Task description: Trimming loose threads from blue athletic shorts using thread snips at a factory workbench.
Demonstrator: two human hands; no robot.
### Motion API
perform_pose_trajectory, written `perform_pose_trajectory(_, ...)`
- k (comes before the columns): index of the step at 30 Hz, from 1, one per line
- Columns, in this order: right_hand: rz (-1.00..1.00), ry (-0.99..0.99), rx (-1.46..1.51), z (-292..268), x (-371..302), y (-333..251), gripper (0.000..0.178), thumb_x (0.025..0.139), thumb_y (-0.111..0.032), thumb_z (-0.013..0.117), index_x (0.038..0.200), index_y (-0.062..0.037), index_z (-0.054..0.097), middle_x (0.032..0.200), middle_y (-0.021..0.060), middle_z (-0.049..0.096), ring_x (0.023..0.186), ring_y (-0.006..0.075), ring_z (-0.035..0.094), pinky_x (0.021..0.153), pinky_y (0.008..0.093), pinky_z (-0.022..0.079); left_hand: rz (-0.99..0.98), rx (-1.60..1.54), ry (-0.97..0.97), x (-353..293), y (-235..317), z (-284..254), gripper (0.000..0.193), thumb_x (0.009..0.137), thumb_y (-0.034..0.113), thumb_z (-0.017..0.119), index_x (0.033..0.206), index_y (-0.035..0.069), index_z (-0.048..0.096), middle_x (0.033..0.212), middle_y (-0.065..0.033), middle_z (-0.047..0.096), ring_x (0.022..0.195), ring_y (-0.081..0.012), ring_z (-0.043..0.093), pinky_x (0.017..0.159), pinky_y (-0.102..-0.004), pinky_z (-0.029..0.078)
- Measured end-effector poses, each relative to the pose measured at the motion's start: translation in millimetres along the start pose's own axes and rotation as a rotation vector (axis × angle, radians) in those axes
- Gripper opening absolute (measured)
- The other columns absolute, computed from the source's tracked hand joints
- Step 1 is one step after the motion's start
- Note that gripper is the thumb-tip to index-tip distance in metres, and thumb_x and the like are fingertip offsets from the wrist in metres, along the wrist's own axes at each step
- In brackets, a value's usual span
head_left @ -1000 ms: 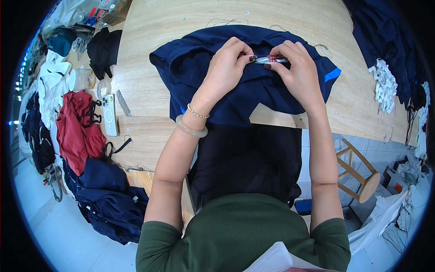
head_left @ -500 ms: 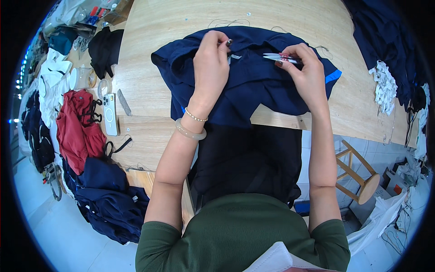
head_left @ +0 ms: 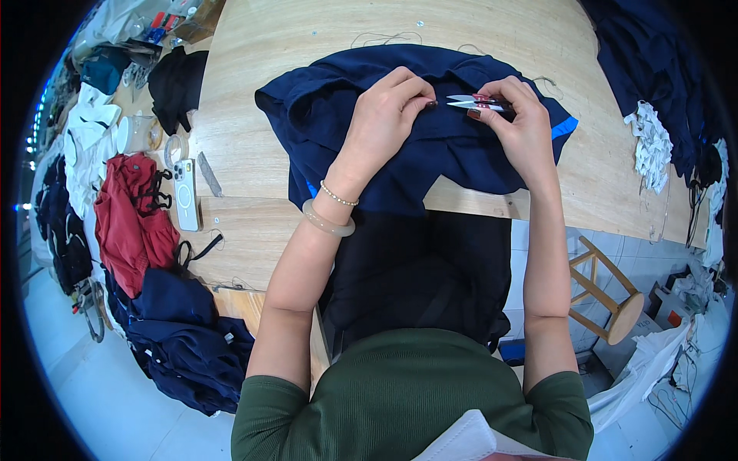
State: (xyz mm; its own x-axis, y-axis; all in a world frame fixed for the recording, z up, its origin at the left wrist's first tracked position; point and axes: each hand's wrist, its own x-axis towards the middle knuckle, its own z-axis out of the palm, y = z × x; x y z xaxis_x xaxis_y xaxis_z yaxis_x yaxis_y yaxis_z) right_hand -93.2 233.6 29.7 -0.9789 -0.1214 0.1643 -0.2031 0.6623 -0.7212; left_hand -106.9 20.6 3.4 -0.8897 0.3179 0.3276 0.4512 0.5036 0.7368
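Observation:
A navy blue garment (head_left: 477,157) lies bunched on the wooden table in front of me, with a bright blue strip at its right edge. My right hand (head_left: 524,127) grips small thread snips (head_left: 465,101) with red on the handle; the blades point left and stand slightly apart over the cloth. My left hand (head_left: 388,115) is over the middle of the garment, thumb and fingers pinched together just left of the blade tips. What the pinch holds is too small to make out.
The wooden table (head_left: 261,46) carries loose threads. At the left are a white phone (head_left: 186,201), a red garment (head_left: 131,219), a clear cup (head_left: 134,134) and dark clothes (head_left: 181,361). White scraps (head_left: 652,150) and navy cloth are at the right, with a wooden stool (head_left: 624,319) below.
My left hand has moved right and slightly down, toward the snips, and its fingers are pinched. The small pale tag seen on the garment is now hidden. My right hand has barely moved.

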Motion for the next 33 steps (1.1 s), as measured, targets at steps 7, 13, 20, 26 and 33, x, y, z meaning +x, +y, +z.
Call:
perform_pose_trajectory(7, 0.001, 0.004, -0.013, -2.7, -3.3, 3.7, 0.013, 0.077, -0.008, 0.072, 0.088, -0.0031, 0.066, 0.080, 0.0048, 0.059, 0.080, 0.0206, 0.054, 0.072, 0.0319, 0.044, -0.053, -0.001, -0.028, 4.0, 3.9, -1.5, 0.005, 0.088, 0.003, 0.064, 0.092, 0.002, 0.065, 0.087, -0.0070, 0.063, 0.077, -0.0184, 0.063, 0.070, -0.0265, 0.050)
perform_pose_trajectory(13, -0.007, -0.012, -0.033, -0.9, -5.0, 0.3, 0.013, 0.077, -0.008, 0.072, 0.087, -0.0035, 0.066, 0.080, 0.0041, 0.059, 0.080, 0.0204, 0.053, 0.072, 0.0319, 0.044, 0.058, 0.094, -0.067, 0.7, -4.6, 1.3, 0.005, 0.088, 0.004, 0.063, 0.092, 0.001, 0.064, 0.086, -0.0072, 0.064, 0.078, -0.0201, 0.064, 0.071, -0.0282, 0.051)
perform_pose_trajectory(20, -0.065, 0.022, -0.073, -1.6, -5.6, 0.0, 0.013, 0.077, -0.010, 0.073, 0.087, -0.0036, 0.066, 0.079, 0.0039, 0.059, 0.079, 0.0205, 0.052, 0.071, 0.0323, 0.044, -0.063, -0.016, -0.098, 5.2, 1.4, -0.6, 0.006, 0.088, 0.006, 0.063, 0.092, 0.002, 0.061, 0.082, -0.0090, 0.062, 0.077, -0.0241, 0.062, 0.070, -0.0310, 0.050)
perform_pose_trajectory(26, -0.043, 0.001, -0.078, -1.9, -7.9, -1.2, 0.014, 0.077, -0.010, 0.073, 0.087, -0.0033, 0.065, 0.080, 0.0040, 0.059, 0.079, 0.0215, 0.052, 0.071, 0.0325, 0.044, 0.030, 0.075, -0.180, 1.0, -4.4, 0.1, 0.004, 0.088, 0.002, 0.062, 0.092, 0.001, 0.060, 0.083, -0.0086, 0.058, 0.074, -0.0218, 0.059, 0.070, -0.0273, 0.049)
perform_pose_trajectory(33, -0.078, -0.009, -0.142, 3.6, -6.5, -5.4, 0.013, 0.077, -0.010, 0.072, 0.086, -0.0035, 0.065, 0.082, 0.0040, 0.060, 0.081, 0.0224, 0.053, 0.073, 0.0336, 0.045, -0.104, -0.086, -0.145, 7.3, -1.9, 2.0, 0.002, 0.090, -0.003, 0.058, 0.092, -0.002, 0.058, 0.080, -0.0115, 0.061, 0.075, -0.0219, 0.064, 0.070, -0.0278, 0.051)
